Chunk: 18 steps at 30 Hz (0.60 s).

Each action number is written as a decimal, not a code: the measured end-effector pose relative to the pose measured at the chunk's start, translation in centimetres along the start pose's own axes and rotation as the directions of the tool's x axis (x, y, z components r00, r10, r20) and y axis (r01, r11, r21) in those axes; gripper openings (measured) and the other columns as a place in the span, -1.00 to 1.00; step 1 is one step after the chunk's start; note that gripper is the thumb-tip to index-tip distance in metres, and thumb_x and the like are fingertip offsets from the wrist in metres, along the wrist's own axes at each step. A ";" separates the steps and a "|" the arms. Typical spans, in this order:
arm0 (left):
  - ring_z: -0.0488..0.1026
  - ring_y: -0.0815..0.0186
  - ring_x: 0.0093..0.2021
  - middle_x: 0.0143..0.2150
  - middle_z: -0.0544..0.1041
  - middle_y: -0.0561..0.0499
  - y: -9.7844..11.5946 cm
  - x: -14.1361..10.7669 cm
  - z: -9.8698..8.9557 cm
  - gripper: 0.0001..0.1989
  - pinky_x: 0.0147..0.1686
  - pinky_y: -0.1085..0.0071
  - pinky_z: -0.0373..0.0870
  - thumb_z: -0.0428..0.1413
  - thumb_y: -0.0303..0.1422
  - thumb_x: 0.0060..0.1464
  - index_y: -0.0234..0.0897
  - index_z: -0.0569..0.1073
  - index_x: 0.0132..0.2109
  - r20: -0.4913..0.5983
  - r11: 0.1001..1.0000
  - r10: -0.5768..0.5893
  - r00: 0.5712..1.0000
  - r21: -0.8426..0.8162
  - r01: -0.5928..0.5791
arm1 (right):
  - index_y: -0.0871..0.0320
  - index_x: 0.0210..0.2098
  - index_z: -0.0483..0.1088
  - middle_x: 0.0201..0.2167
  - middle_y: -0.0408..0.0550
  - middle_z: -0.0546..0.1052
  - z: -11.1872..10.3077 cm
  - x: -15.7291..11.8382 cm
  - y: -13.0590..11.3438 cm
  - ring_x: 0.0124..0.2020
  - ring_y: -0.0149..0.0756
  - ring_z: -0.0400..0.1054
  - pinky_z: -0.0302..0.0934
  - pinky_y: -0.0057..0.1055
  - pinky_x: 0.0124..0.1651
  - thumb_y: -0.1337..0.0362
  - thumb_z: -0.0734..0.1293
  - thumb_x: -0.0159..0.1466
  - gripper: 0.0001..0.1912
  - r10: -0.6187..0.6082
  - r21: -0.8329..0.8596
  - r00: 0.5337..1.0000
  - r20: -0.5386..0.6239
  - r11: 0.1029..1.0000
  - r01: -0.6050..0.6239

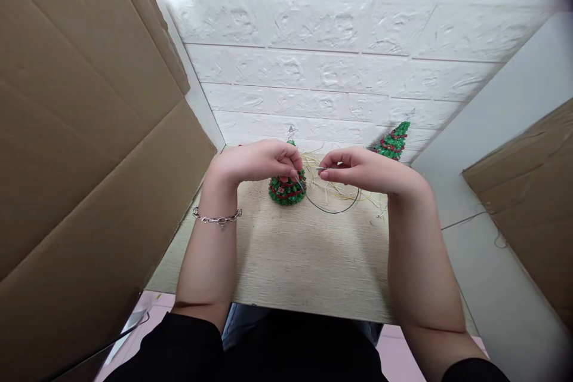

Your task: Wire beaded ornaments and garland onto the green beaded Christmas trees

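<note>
My left hand (271,159) and my right hand (351,166) are raised over the far part of the table, a short gap between their fingertips. Each pinches a thin grey tip of what looks like a circular knitting needle (330,212), whose dark cable hangs in a loop below them. Behind and under my left hand stands a small green Christmas tree (287,196) with red trim, its middle partly covered by my fingers. A second Christmas tree (394,142) leans past my right hand, its base hidden by my wrist.
Thin yellow and white strands (329,188) lie tangled on the wooden table (308,262) beyond my hands. A white brick-patterned wall (304,71) closes the back. Cardboard (89,119) stands at the left, a white panel (483,191) with more cardboard (532,191) at the right.
</note>
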State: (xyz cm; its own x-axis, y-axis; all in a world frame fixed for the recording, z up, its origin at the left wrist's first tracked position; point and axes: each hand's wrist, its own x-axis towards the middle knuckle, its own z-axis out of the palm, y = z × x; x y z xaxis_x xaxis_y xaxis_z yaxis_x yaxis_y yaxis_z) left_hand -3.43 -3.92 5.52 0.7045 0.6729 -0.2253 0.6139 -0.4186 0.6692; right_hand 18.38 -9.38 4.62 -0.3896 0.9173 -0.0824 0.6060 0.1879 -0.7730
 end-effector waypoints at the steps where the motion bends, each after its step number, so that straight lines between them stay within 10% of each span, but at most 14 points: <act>1: 0.48 0.29 -0.22 -0.27 0.56 0.00 -0.1 0.0 0.0 -0.83 -0.30 0.46 0.32 0.09 -0.35 -0.01 -0.25 0.47 -0.23 0.010 1.000 -0.006 1.000 0.027 0.006 | 0.14 -0.38 0.46 -0.52 -0.17 0.34 0.0 0.0 0.0 -0.50 -0.42 0.09 -0.02 -0.43 -0.46 0.05 0.34 0.21 -0.73 -0.001 -0.021 1.000 0.021 1.000 0.002; 18: 0.44 0.33 -0.34 -0.35 0.58 0.01 0.6 1.2 1.2 -0.77 -0.40 0.44 0.25 0.16 -0.24 0.00 -0.29 0.57 -0.26 -0.052 0.995 0.016 0.999 0.102 -0.011 | 0.13 -0.34 0.50 -0.43 -0.13 0.46 0.5 0.5 0.4 -0.41 -0.33 0.22 0.08 -0.38 -0.34 0.22 0.21 0.33 -0.74 0.008 -0.235 0.999 0.040 0.972 0.002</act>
State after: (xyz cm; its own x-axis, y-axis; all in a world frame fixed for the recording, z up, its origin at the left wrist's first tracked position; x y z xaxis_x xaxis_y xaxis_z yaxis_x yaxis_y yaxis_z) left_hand -1.80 -4.13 4.80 0.6951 0.6966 -0.1777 0.6394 -0.4860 0.5958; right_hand 18.14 -9.05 3.97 -0.4123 0.9040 -0.1136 0.7515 0.2669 -0.6033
